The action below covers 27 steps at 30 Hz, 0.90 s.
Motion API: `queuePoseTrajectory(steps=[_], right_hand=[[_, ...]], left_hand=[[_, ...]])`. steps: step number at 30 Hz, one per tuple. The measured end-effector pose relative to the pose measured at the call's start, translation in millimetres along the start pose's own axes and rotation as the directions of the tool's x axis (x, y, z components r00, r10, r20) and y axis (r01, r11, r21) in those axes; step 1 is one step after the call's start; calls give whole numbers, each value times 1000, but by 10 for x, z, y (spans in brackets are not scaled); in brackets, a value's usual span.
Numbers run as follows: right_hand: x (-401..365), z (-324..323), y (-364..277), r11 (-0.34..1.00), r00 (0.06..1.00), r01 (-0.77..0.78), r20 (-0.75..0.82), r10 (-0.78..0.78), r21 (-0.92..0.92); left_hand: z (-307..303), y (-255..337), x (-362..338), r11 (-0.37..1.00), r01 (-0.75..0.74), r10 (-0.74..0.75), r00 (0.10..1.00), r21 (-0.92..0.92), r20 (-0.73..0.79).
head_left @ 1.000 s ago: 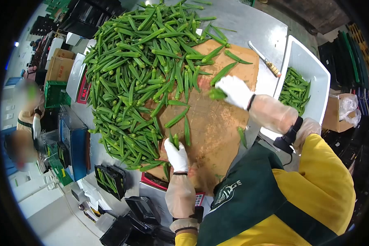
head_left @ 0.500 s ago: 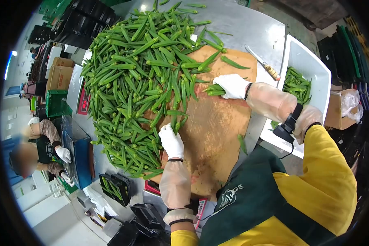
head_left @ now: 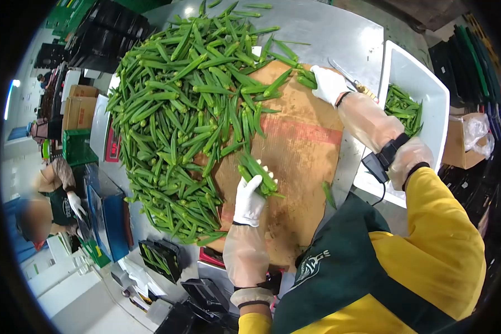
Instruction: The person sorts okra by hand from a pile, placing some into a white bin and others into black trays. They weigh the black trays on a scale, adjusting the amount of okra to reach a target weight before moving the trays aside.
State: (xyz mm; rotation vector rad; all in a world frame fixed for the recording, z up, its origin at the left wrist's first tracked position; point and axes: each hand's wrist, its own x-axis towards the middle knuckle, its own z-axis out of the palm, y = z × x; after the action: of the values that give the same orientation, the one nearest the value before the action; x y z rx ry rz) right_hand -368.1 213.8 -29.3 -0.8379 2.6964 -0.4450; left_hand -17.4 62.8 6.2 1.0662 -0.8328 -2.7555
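My left hand [head_left: 249, 201], in a white glove, is closed round several green okra pods [head_left: 257, 175] above the middle of the cardboard sheet [head_left: 300, 158]. My right hand [head_left: 329, 85], gloved as well, grips okra pods [head_left: 307, 79] at the cardboard's upper right corner; their far ends are hidden by the glove. A large okra heap [head_left: 172, 117] covers the left side of the table and spills onto the cardboard. One loose okra pod [head_left: 328, 195] lies near the cardboard's right edge. Just beyond my right hand is a knife [head_left: 367, 93] with a light handle.
At the right stands a white tub [head_left: 426, 92] with okra inside. The metal table [head_left: 339, 33] runs beneath everything. A red-display scale [head_left: 112, 143] sits at the left edge, near a blue bin [head_left: 107, 211] and a co-worker [head_left: 58, 200]. A black crate [head_left: 158, 259] holds okra.
My left hand has come away from the heap toward the right, with okra pods now in its grip. My right hand has moved up to the cardboard's far corner, still holding okra.
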Motion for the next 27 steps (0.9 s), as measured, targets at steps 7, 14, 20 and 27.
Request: queuePoseTrajectory(steps=[7, 14, 20, 27], right_hand=[[-1045, 150, -575, 383, 665, -548, 665, -340, 744], [-1817, 281, -841, -178, 485, -860, 656, -578, 479], [-2037, 331, -909, -191, 454, -876, 625, -635, 442], [-2334, 287, -1332, -6, 597, -747, 666, -447, 665]], left_hand=[[218, -199, -209, 998, 12, -6, 993, -56, 119], [281, -268, -729, 978, 30, 14, 978, -208, 206], [94, -485, -1005, 983, -52, 77, 988, -178, 132], [121, -659, -1080, 966, -161, 204, 954, -201, 220]])
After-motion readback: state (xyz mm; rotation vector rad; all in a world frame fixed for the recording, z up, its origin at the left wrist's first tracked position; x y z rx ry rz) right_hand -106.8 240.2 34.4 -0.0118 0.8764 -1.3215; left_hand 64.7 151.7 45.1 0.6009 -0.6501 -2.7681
